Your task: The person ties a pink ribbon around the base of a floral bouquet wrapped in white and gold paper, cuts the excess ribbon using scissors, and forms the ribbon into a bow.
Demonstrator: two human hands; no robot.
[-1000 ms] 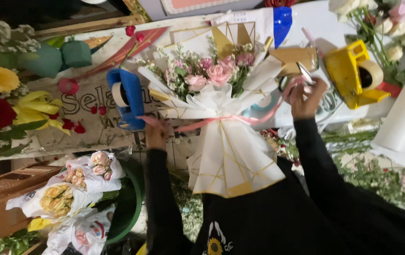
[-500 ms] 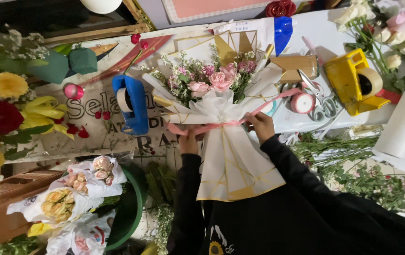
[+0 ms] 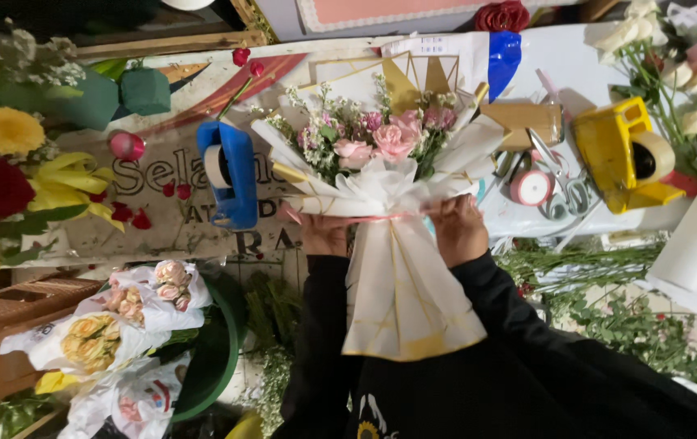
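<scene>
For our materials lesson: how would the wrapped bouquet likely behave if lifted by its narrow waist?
The bouquet would probably feel top-heavy, since the flowers fan out wide above where the left hand and right hand pinch it. The white wrapping paper looks thin and creased, so likely floppy and easily crushed.

Even, moderately bright overhead light falls on the white-and-gold paper-wrapped bouquet of pink flowers [image 3: 385, 187], which is sharp and nearly overexposed on its white folds. Below the bouquet, the black sleeves lose detail in shadow. Far left and right of it, flowers soften and bend slightly.
</scene>
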